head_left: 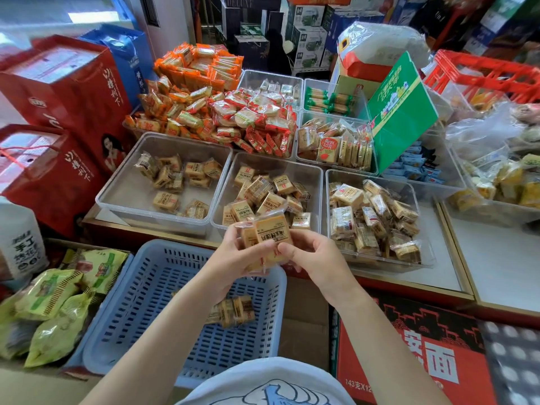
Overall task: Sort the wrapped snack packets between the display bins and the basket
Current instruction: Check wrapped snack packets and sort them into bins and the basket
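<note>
Both hands hold a small stack of snack packets (pixel 267 238) above the surface's front edge: left hand (pixel 233 258) cups them, right hand (pixel 314 255) pinches one, probably checking labels before choosing middle bin (pixel 222 200) or basket (pixel 140 287).

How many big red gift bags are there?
2. One red gift bag stands at the far left beside a blue bag. The other red bag is in front of it, nearer the white jug. More may be hidden outside the picture.
</note>
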Motion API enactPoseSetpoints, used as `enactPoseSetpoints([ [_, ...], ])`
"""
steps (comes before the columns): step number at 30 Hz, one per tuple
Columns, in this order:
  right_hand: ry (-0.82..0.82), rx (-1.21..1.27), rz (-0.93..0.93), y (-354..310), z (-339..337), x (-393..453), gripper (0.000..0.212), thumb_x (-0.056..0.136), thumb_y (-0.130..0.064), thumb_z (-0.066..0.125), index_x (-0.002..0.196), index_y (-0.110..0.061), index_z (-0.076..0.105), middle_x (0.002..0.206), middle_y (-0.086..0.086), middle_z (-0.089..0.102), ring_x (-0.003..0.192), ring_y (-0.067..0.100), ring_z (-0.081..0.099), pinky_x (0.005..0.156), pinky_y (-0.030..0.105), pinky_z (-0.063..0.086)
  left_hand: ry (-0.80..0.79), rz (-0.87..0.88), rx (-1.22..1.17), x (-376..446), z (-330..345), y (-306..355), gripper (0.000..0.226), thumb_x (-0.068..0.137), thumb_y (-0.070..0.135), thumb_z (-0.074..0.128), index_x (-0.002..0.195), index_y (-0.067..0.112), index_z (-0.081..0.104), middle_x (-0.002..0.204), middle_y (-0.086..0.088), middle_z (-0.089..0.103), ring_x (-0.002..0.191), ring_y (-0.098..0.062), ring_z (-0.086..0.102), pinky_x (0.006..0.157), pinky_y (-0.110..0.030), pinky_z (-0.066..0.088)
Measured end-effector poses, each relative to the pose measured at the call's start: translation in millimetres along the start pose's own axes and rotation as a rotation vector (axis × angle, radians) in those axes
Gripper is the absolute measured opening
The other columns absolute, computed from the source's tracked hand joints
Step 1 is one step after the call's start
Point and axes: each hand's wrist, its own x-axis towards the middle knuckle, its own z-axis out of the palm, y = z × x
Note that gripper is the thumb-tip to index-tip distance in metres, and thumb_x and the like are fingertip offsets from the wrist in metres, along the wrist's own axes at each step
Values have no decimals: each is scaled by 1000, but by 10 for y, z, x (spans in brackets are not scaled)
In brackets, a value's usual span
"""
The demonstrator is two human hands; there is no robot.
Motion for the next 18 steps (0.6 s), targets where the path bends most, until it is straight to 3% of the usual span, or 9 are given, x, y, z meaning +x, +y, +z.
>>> enactPoseSetpoints([
  [3,39,50,-15,36,28,44,34,92,-10,74,125,-14,66,108,7,74,93,14,73,75,25,59,22,3,-49,4,26,-42,80,67,36,88,134,16,48,120,-13,72,102,-32,74,79,-48,62],
  [6,96,30,37,46,39,45,29,90,-30,76,111,-13,65,92,6,69,72,15,67,59,27,52,57,-4,-128,-2,5,-33,74,71,37,83,133,11,53,117,-16,73,100,-34,74,73,-44,63],
  [9,50,43,101,73,77,20,42,87,-47,70,98,-7,66,69,-1,63,56,11,54,49,21,41,36,0,-95,-14,5,-11,71,73,38,82,131,9,55,113,-16,74,95,-33,75,64,-38,62],
  [18,49,77,41,135,136,27,24,98,-26,66,96,-2,69,66,-2,62,55,9,52,49,16,41,-43,-62,-130,-61,0,23,47,86,37,69,120,5,65,99,-13,75,79,-21,74,58,-31,62],
])
